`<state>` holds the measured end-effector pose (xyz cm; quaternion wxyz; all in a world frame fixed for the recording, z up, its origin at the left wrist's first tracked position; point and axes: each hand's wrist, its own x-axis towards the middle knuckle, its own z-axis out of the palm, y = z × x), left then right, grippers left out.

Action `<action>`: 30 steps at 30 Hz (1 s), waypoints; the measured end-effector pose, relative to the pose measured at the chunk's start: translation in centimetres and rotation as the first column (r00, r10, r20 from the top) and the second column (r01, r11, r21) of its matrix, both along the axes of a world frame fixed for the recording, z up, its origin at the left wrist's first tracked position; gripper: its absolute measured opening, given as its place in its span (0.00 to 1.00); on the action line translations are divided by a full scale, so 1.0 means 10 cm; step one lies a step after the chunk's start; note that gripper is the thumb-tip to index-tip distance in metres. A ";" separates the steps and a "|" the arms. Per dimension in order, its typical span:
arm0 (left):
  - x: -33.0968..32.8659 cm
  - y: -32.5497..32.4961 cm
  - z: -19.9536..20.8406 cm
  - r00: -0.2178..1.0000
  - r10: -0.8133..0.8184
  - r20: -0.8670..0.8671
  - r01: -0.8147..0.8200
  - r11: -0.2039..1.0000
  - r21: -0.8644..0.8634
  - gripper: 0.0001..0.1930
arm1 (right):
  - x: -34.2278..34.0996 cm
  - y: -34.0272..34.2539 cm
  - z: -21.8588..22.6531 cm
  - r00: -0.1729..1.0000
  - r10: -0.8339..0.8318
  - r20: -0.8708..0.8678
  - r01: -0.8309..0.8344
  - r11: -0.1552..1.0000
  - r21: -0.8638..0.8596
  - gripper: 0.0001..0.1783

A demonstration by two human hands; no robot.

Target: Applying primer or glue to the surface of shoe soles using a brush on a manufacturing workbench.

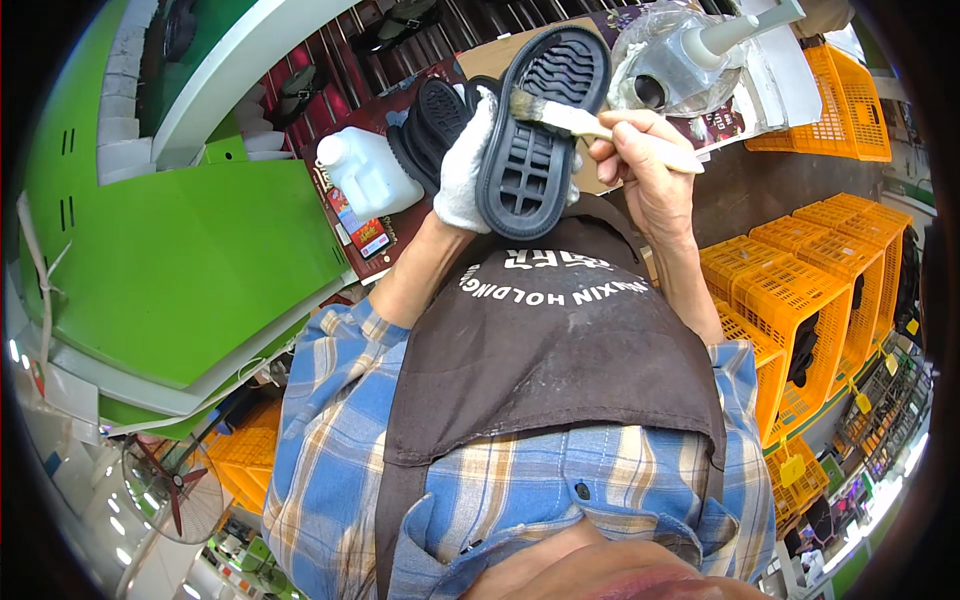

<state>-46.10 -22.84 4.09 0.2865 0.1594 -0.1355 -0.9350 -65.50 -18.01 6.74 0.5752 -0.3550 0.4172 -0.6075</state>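
Note:
In a white glove, my left hand grips a black shoe sole by its edge and tilts it up in front of my apron. The sole's face shows a wavy pattern at one end and a grid of square hollows at the other. My bare right hand is closed round the pale handle of a flat brush. The brush's dark bristles touch the sole near its middle. More black soles lie just beyond my left hand, partly hidden by it.
A white plastic jug stands left of the soles. To the right, a cloudy plastic bottle with a spout sits in clear wrapping. Yellow crates are stacked at my right. A green machine housing fills the left. Metal rollers lie at the back.

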 end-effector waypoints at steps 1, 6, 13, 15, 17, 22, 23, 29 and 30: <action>0.01 -0.03 -0.01 1.000 0.015 -0.011 -0.016 1.000 -0.014 0.35 | 0.04 0.03 0.01 1.000 0.027 -0.004 -0.027 1.000 0.003 0.13; -0.06 -0.15 -0.05 0.963 0.169 -0.209 -0.180 0.983 -0.031 0.32 | 0.16 0.12 0.10 0.995 0.098 -0.033 -0.097 0.994 0.051 0.11; 0.09 -0.21 -0.01 0.971 0.116 -0.211 -0.113 0.993 0.027 0.31 | 0.14 0.09 0.24 0.965 0.261 0.031 -0.262 0.961 0.088 0.11; 0.13 -0.21 0.06 0.982 0.108 -0.154 -0.096 0.992 0.087 0.28 | 0.08 0.00 0.25 0.929 0.366 0.059 -0.370 0.925 0.086 0.12; 0.16 -0.24 0.05 0.998 0.043 -0.040 -0.038 0.992 0.123 0.25 | 0.02 -0.09 0.34 0.890 0.453 -0.043 -0.445 0.886 0.127 0.13; 0.19 -0.23 0.17 0.959 -0.278 0.059 0.275 0.960 0.056 0.20 | -0.14 -0.36 0.24 0.728 0.677 -0.102 -0.656 0.733 0.180 0.13; 0.20 -0.22 0.13 0.960 -0.273 0.058 0.270 0.961 0.061 0.20 | -0.17 -0.43 0.21 0.675 0.723 -0.147 -0.706 0.691 0.157 0.12; 0.15 -0.23 -0.09 0.863 -0.386 0.327 0.403 0.915 0.016 0.31 | -0.37 -0.77 0.21 0.450 0.864 -0.223 -0.856 0.489 0.166 0.15; 0.17 -0.23 -0.10 0.855 -0.376 0.356 0.418 0.907 -0.045 0.31 | -0.43 -0.81 0.16 0.430 0.855 -0.289 -0.866 0.481 0.135 0.14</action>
